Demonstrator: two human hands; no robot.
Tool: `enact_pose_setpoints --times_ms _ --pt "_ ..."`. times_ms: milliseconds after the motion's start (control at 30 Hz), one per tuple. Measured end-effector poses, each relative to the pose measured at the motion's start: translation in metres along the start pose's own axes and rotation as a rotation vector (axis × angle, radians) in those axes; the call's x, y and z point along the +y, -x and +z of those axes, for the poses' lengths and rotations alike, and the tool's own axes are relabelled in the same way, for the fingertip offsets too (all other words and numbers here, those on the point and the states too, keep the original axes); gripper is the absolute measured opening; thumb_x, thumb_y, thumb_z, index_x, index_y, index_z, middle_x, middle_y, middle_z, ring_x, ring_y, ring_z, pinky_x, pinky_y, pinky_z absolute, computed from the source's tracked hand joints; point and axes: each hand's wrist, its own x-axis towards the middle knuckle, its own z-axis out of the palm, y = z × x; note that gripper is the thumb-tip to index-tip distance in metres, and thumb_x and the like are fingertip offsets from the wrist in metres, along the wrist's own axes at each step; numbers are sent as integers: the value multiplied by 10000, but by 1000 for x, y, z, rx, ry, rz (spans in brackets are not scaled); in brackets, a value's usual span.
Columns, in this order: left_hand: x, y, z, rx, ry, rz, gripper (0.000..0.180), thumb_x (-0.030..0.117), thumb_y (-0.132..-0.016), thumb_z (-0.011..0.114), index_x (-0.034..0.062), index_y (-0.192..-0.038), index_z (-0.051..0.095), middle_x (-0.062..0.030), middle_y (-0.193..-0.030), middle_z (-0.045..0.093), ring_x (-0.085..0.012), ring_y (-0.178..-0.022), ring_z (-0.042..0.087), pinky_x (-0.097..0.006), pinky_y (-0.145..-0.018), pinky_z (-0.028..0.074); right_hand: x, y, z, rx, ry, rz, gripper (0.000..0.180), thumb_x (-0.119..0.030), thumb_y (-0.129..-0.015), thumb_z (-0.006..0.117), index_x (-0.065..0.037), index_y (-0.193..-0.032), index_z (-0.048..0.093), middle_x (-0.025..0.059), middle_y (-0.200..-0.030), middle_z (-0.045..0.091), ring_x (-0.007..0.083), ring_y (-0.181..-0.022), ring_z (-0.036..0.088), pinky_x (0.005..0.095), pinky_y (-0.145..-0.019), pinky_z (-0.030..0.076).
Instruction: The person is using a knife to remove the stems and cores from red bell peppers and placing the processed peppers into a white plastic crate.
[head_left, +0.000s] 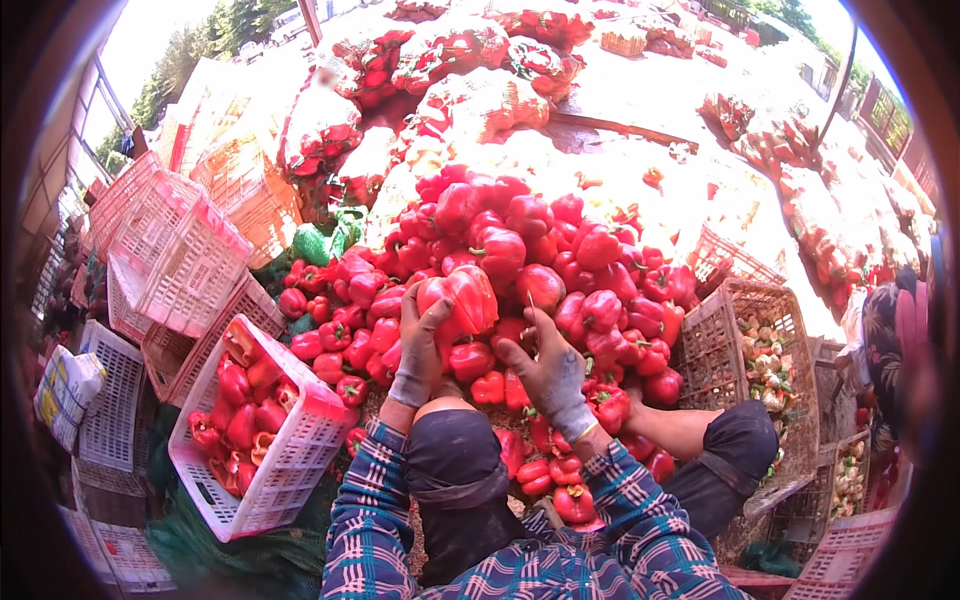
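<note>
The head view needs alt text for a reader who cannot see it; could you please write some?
A person's gloved left hand grips a large red pepper while the gloved right hand holds a thin blade by its stem, above a big pile of red peppers. A white crate partly filled with peppers sits to the left, and a brown crate of trimmings to the right.

Red peppers (520, 260), white-and-pink crate (290, 450), blue plaid sleeves (640, 520), grey gloves (560, 385).

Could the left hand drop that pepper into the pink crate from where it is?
Probably yes: the left hand grips a red pepper, and the pink crate sits open-topped just beside it, nothing between.
</note>
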Motion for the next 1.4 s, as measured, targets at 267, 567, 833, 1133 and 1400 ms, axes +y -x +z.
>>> enact_pose_setpoints --times_ms 267,567,833,1133,1400 --pt "15 11 18 -181 -313 10 639 200 -801 774 53 -1347 476 -89 -1265 567 -192 -1128 575 -325 -958 506 -11 -54 -2 -306 -268 103 1015 -548 -773 769 -47 -1521 300 254 -1370 558 365 -1169 629 430 -989 477" --pt "3 10 -5 -287 -27 -318 593 199 -814 705 37 -1344 494 -123 -1285 588 -238 -1179 581 -372 -1008 491 29 -60 -2 -615 -532 229 903 -311 -789 786 -65 -1528 330 135 -1471 483 221 -1314 492 330 -1091 390" --pt "-35 -3 -31 -225 541 -432 557 294 -910 598 -3 -1370 494 -152 -1306 607 -303 -1229 580 -459 -1083 442 74 -35 43 -470 -1358 434 553 -209 -903 702 -50 -1366 444 60 -1121 613 157 -936 616 311 -824 504" --pt "-51 -8 -97 245 538 -246 411 417 -851 652 194 -1193 604 -77 -1194 645 -312 -1108 612 -552 -871 534 30 -30 30 -28 -994 390 557 -146 -883 721 -83 -1373 465 45 -876 648 98 -496 532 231 -419 418" --pt "-23 19 -90 355 622 -228 502 458 -827 686 179 -1229 577 -78 -1170 656 -290 -1107 598 -577 -900 488 -206 -66 68 -256 -925 -69 796 -172 -877 723 -102 -1538 285 65 -861 644 76 -513 519 213 -403 414"
